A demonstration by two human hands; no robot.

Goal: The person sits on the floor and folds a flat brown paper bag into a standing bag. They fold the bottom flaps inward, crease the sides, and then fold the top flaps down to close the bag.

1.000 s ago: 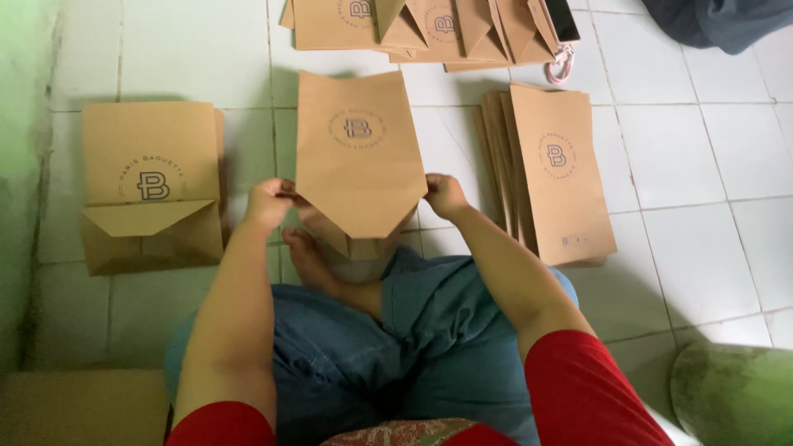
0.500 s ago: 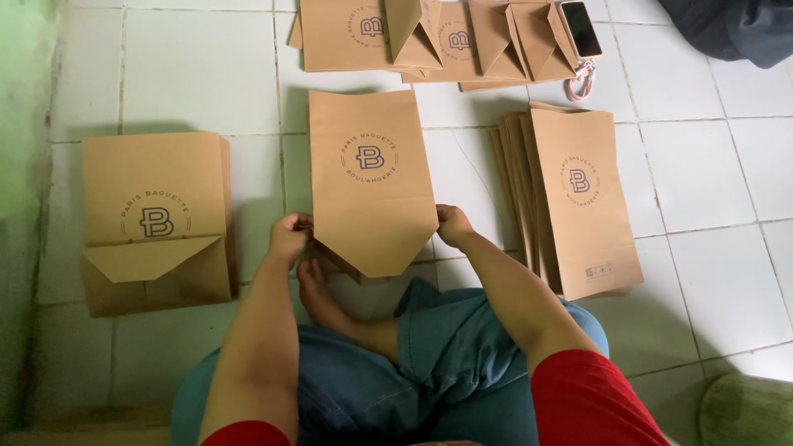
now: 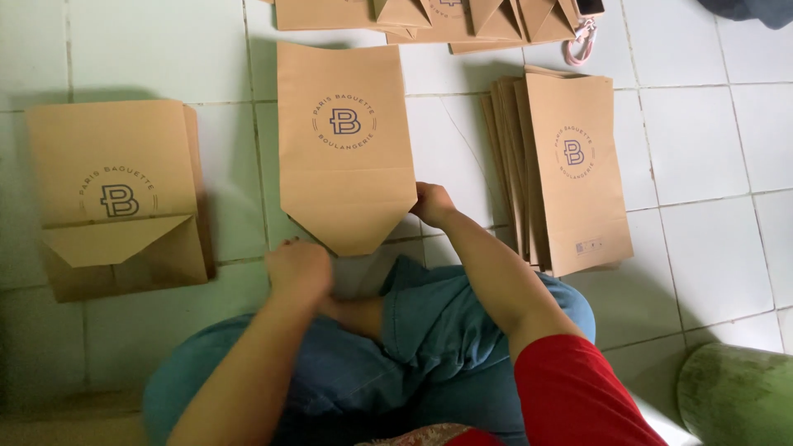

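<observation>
Head view, looking down at a white tiled floor. Person sits cross-legged, blue jeans, red sleeves.

Centre: flat brown paper bag lies on the floor w/ round dark logo facing up; its near end is folded to a point aimed at the person's lap. Right hand is closed on the bag's lower-right corner, at the start of the slanted fold, fingers curled on the edge. Left hand sits at the lower-left slanted edge near the tip, knuckles up, touching or just on the paper; can't tell if it pinches the paper or only presses. Hands are apart, one each side of the point. A bare foot shows just under the tip, betw. the forearms.

Left of bag, apart from it: finished bag, bottom flaps folded into an envelope-like shape, logo up. Right of bag, apart: stack of flat bags, fanned slightly, top one logo up, near end by the person's right knee. Top edge: more bags overlapping in a row, w/ a pink clip beside them. Bottom right corner: green rounded thing, unclear what.
</observation>
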